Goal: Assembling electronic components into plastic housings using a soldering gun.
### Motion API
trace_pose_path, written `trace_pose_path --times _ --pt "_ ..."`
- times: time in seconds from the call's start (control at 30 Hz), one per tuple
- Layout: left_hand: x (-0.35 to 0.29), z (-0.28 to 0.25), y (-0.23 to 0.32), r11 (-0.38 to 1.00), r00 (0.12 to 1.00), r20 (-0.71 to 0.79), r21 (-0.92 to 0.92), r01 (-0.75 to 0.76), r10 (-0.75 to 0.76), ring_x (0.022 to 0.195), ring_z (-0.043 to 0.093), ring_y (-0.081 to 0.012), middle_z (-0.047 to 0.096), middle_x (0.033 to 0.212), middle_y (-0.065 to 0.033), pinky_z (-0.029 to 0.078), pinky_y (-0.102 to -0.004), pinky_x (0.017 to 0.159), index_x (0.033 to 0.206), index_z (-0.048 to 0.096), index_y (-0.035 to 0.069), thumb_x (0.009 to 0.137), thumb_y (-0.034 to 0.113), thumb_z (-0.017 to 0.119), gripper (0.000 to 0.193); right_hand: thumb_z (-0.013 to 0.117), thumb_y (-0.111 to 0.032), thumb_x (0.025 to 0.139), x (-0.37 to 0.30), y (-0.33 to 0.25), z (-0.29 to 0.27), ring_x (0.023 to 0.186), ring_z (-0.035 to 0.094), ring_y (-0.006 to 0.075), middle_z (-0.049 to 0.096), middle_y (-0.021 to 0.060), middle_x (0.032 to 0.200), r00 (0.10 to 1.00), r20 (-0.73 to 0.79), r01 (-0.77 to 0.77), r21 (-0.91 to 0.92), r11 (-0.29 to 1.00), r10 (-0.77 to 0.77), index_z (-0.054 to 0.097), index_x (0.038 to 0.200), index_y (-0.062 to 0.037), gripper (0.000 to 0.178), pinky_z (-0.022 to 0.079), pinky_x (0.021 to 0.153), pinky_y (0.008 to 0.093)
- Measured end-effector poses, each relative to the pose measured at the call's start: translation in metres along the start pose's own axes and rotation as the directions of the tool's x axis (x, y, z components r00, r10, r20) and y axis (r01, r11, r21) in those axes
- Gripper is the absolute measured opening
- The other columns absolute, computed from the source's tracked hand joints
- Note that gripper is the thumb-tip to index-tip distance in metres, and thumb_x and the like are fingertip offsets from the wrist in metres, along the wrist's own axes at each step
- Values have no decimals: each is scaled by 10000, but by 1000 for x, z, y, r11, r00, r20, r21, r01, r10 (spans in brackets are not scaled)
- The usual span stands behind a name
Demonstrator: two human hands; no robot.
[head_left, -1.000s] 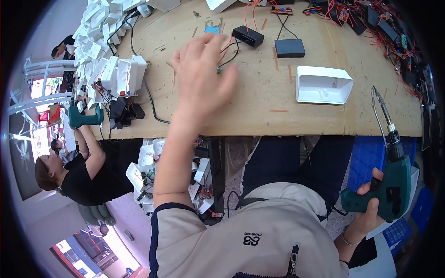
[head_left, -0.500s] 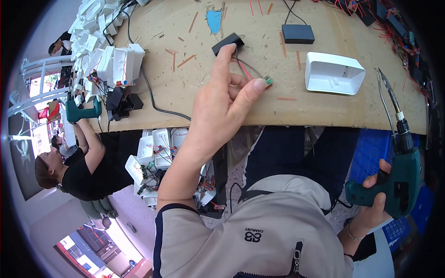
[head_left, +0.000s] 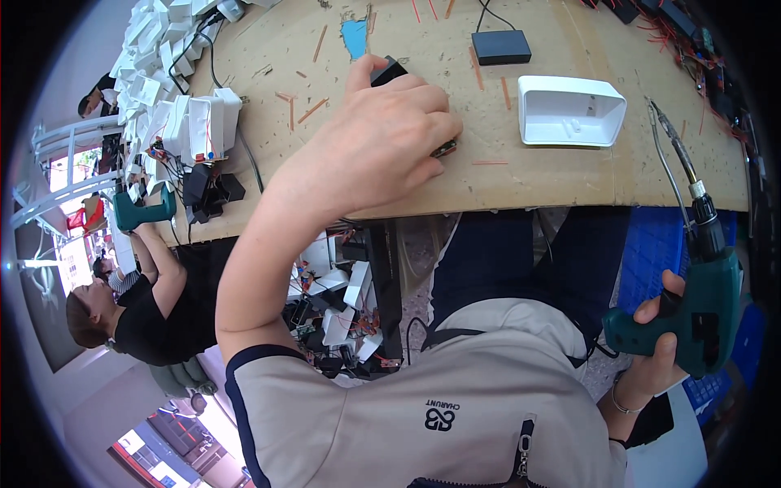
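My left hand (head_left: 390,138) is bent over the table with its fingers curled. Its fingertips close on a small circuit board (head_left: 445,148), which is mostly hidden by the hand. One finger of this hand reaches the black rectangular case (head_left: 388,71) just beyond; the wires seen earlier between case and board are covered. At the right, off the table's front edge, my right hand (head_left: 657,325) is wrapped round the handle of a green soldering gun (head_left: 709,313). Its metal tip and thin feed tube point up over the tabletop.
A white open box (head_left: 573,111) and a black wired case (head_left: 501,47) stand right of my left hand. White housings (head_left: 159,73) pile up at the left, near black cases (head_left: 210,191). Wired parts edge the far right. A co-worker (head_left: 150,297) holds another green soldering gun (head_left: 145,209).
My left hand has turned and curled over the circuit board, its forearm swinging left. The view has shifted slightly. My right hand keeps its hold on the soldering gun.
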State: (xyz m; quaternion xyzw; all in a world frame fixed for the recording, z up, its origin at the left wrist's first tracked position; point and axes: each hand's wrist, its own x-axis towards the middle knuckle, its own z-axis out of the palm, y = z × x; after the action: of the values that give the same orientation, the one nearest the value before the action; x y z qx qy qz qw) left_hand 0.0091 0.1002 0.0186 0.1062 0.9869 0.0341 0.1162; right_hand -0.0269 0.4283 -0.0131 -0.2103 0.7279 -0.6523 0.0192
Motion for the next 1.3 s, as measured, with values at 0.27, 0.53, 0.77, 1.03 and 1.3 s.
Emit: trace_pose_path --times 0.27,0.53,0.77,1.03,1.3 --pt "-6 31 -15 703 817 -552 -647 -294 -167 812 531 -205 546 803 -70 402 -356 788 844 484 48 623 41 703 312 600 -468 729 11 0 26 726 589 195 552 251 938 945 218 -326 683 654 244 258 1213 142 850 522 534 207" --pt "-6 58 7 207 595 -687 -709 -674 -418 856 533 -231 565 853 -113 423 -367 802 907 453 38 599 -37 717 412 585 -483 733 34 6 103 1143 373 408 196 195 1358 801 576 -593 724 351 165 148 1337 -48 863 406 892 433" --pt "-5 57 12 179 624 -711 -694 -698 -324 837 534 -232 572 824 -110 422 -372 785 890 472 40 597 22 737 395 569 -499 736 49 17 136 1220 287 342 258 157 1342 789 613 -570 711 413 34 203 1315 -19 836 195 1015 465" --pt "3 44 6 513 668 -741 -599 -615 -64 731 548 -184 575 795 -68 401 -288 630 897 513 32 627 44 702 330 557 -477 758 54 17 120 1201 336 290 364 155 1282 856 517 -443 741 504 -8 274 1287 -19 755 272 975 399" --pt "43 38 53 798 804 -591 -453 -397 65 640 549 -223 546 796 -106 448 -292 542 938 540 10 668 -12 585 275 574 -447 760 30 34 73 1189 349 281 353 153 1283 951 286 -298 726 620 122 253 1291 -23 753 352 949 379"
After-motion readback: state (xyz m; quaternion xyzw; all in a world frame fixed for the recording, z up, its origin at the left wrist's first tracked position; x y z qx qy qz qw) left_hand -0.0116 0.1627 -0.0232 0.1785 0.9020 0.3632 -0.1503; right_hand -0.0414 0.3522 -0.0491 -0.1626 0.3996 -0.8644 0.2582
